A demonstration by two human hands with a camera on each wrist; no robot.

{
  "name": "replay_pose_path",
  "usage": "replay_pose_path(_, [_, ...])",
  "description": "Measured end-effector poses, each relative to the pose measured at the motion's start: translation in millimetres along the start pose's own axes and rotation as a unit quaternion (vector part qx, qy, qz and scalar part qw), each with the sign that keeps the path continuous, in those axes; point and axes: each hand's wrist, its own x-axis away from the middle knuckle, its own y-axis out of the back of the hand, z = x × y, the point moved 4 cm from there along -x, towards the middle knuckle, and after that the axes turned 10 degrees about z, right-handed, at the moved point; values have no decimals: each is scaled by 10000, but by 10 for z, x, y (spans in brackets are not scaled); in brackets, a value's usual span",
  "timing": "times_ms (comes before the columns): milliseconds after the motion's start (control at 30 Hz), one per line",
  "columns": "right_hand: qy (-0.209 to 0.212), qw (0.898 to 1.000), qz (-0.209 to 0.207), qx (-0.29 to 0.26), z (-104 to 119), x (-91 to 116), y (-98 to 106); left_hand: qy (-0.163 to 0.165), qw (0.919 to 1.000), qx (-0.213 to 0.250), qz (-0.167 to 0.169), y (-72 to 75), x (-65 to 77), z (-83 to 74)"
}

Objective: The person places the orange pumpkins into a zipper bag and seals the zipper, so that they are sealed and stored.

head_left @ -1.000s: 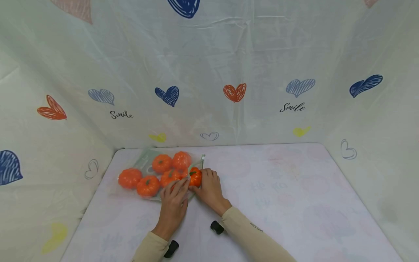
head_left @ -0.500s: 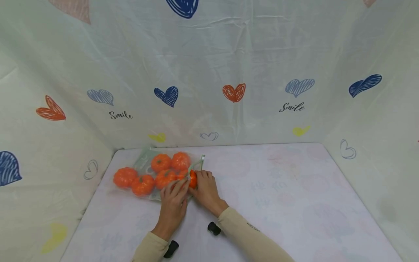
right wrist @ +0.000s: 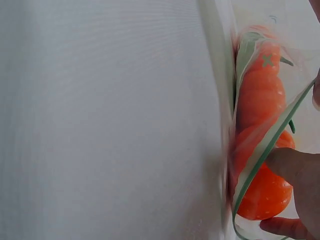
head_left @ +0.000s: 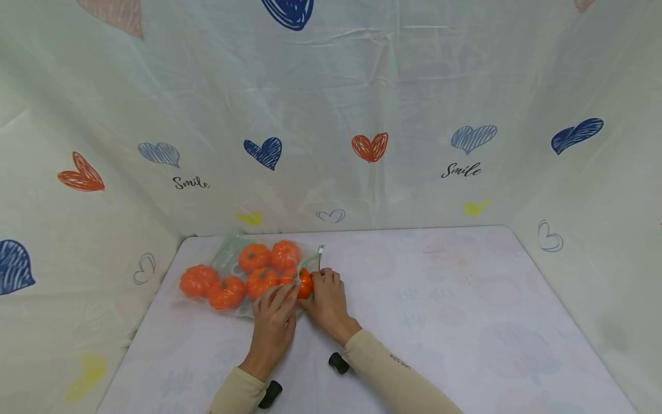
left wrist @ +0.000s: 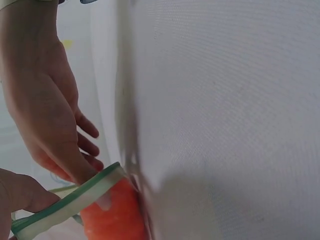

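A clear zip bag [head_left: 223,253] with a green-edged mouth lies at the table's back left. Inside it are several small orange pumpkins [head_left: 198,280] with green stems. At the bag's mouth my left hand [head_left: 273,328] pinches the upper lip; its thumb shows against the green rim [left wrist: 75,200] in the left wrist view. My right hand [head_left: 328,302] grips another pumpkin [head_left: 306,284] that sits partly within the opening. In the right wrist view, thumb and finger lie on either side of this pumpkin [right wrist: 265,195]. Fingers of the left hand are partly hidden.
The table [head_left: 439,322] has a pale printed cloth and stretches away to the right. A white curtain [head_left: 320,86] printed with hearts stands behind and at both sides. Small black cylinders [head_left: 338,363] sit by both wrists.
My right hand has moved slightly left, taking its pumpkin further into the bag's mouth. The pumpkins at the left of the bag have shifted left. My left hand has stayed nearly still.
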Motion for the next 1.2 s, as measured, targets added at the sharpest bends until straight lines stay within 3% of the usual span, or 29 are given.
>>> replay_pose_path(667, [-80, 9978, 39, -655, -23, -87, -40, -70, 9999, 114, 37, -1, 21, 24])
replay_pose_path(1200, [-104, 9985, -30, -538, -22, -136, -39, -32, 9999, 107, 49, 24, 16, 21])
